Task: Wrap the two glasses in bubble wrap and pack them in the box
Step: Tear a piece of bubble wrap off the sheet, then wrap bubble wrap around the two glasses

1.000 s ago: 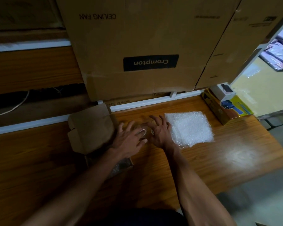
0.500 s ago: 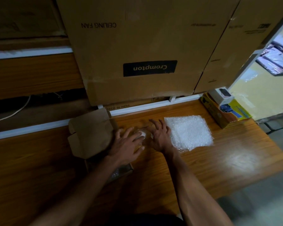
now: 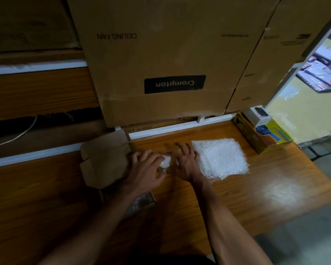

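Note:
A small whitish bundle, the bubble-wrapped glass (image 3: 165, 162), lies on the wooden table (image 3: 237, 197) between my hands. My left hand (image 3: 145, 169) curls its fingers over the bundle's left side and grips it. My right hand (image 3: 186, 163) rests beside it with fingers spread on the table, its thumb touching the bundle. A flat sheet of bubble wrap (image 3: 220, 157) lies just right of my right hand. The small brown box (image 3: 105, 159) stands open at the left, its lid up. Under my left forearm the box body (image 3: 141, 203) shows something in bubble wrap inside.
Large cardboard cartons (image 3: 170, 64) stand close behind the work spot on a white-edged shelf. A yellow and blue carton (image 3: 264, 134) with a small white box on top sits at the table's far right. The table's right edge drops to the floor.
My left fingers have closed further over the bundle, and its white wrap now shows between my hands. My right hand has barely moved.

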Motion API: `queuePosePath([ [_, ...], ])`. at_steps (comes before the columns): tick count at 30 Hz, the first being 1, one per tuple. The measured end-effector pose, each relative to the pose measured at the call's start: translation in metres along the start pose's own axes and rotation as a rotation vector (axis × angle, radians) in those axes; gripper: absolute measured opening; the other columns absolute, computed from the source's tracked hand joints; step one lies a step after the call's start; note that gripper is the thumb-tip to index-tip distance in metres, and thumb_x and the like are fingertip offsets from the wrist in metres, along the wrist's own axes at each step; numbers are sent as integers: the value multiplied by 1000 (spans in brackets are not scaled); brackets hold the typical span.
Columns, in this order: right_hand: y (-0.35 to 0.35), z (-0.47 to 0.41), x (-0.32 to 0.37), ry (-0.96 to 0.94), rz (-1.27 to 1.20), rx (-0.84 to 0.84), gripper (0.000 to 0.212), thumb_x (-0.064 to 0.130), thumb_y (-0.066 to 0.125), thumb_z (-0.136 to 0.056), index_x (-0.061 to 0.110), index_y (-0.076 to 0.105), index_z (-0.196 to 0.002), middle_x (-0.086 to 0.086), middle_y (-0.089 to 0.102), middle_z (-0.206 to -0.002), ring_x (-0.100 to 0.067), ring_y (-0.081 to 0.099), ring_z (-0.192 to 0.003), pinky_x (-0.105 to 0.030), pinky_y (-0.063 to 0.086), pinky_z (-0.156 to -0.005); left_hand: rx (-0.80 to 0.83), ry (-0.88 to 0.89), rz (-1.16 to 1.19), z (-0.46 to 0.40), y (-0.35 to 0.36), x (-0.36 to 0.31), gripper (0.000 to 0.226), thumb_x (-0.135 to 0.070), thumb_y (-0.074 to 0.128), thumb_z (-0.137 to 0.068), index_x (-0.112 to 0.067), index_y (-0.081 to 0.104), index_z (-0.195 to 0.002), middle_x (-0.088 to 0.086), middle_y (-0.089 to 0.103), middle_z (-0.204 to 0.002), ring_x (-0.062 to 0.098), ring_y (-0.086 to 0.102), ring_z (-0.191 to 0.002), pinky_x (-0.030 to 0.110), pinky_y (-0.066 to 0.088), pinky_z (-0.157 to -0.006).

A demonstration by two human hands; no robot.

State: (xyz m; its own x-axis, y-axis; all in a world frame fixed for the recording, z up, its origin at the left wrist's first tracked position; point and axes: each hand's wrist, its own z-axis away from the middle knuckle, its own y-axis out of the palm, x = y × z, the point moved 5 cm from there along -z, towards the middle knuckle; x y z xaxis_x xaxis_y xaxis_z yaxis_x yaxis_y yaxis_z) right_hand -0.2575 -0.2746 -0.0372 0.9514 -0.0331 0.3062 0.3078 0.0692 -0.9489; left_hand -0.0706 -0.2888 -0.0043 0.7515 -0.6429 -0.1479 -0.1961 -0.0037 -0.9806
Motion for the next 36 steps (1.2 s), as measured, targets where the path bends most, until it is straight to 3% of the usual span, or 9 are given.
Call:
queuePosePath([
  [4, 2, -2, -1, 3, 3, 11, 74, 62, 70, -84, 51, 41, -151, 4, 12, -172, -40, 2, -157, -72, 16, -120, 161, 15, 15, -4, 10, -9, 62, -64, 39, -98, -35, 50, -152, -17, 42, -160, 23, 22, -150, 55, 19, -113],
  [16, -3, -3, 2, 2, 20, 18, 70, 55, 76, -85, 50, 46, -148, 5, 9, -173, -38, -2, -158, -69, 14, -122, 313, 168, -57, -25, -11, -20, 47, -51, 42, -99, -33, 62, -137, -14, 51, -151, 29, 20, -151, 63, 13, -118],
  [21, -6, 1, 4, -29, -16, 6, 93, 66, 81, -76, 49, 35, -155, 3, 6, -174, -38, -2, -158, -71, 13, -122, 121, -22, 189, -25, -27, -5, 40, -37, 55, -96, -42, 62, -135, -22, 58, -142, 15, 35, -135, 46, 21, -105],
  [24, -10, 7, -7, -24, -84, 3, 104, 69, 81, -74, 47, 26, -160, 2, 5, -174, -38, -2, -158, -68, 13, -121, -22, -194, 361, -26, -38, 6, 36, -20, 60, -97, -38, 67, -127, -17, 63, -130, 15, 42, -132, 43, 27, -110],
  [26, -18, 12, -15, -10, -161, -35, 99, 72, 77, -77, 46, 28, -159, 2, 12, -173, -37, 3, -158, -66, 16, -120, -88, -258, 478, -28, -44, 8, 36, -9, 60, -95, -33, 70, -120, -18, 57, -120, 16, 46, -129, 43, 36, -110],
  [29, -32, 17, -31, 58, -278, -177, 74, 73, 58, -89, 41, 40, -153, 3, 33, -165, -30, 21, -152, -57, 27, -115, -97, -251, 554, -36, -44, 1, 36, -2, 61, -94, -27, 72, -117, -16, 55, -120, 13, 47, -126, 36, 42, -105],
  [31, -42, 21, -45, 69, -308, -344, 54, 61, 48, -100, 31, 54, -144, 0, 52, -151, -29, 41, -140, -55, 41, -111, -79, -216, 549, -46, -38, -12, 34, -2, 62, -94, -26, 71, -118, -12, 59, -125, 11, 45, -128, 29, 37, -104],
  [33, -46, 28, -59, 87, -313, -471, 37, 38, 53, -103, 22, 62, -136, -5, 62, -137, -31, 52, -126, -53, 50, -99, -41, -190, 553, -56, -30, -28, 31, -5, 62, -96, -25, 71, -119, -11, 59, -126, 10, 43, -129, 25, 32, -101],
  [36, -45, 38, -81, 221, -260, -482, 32, 20, 62, -101, 19, 65, -132, -8, 63, -134, -32, 55, -121, -47, 56, -88, 6, -124, 548, -74, -16, -58, 27, -6, 60, -98, -22, 71, -117, -11, 57, -123, 10, 43, -124, 25, 33, -96],
])
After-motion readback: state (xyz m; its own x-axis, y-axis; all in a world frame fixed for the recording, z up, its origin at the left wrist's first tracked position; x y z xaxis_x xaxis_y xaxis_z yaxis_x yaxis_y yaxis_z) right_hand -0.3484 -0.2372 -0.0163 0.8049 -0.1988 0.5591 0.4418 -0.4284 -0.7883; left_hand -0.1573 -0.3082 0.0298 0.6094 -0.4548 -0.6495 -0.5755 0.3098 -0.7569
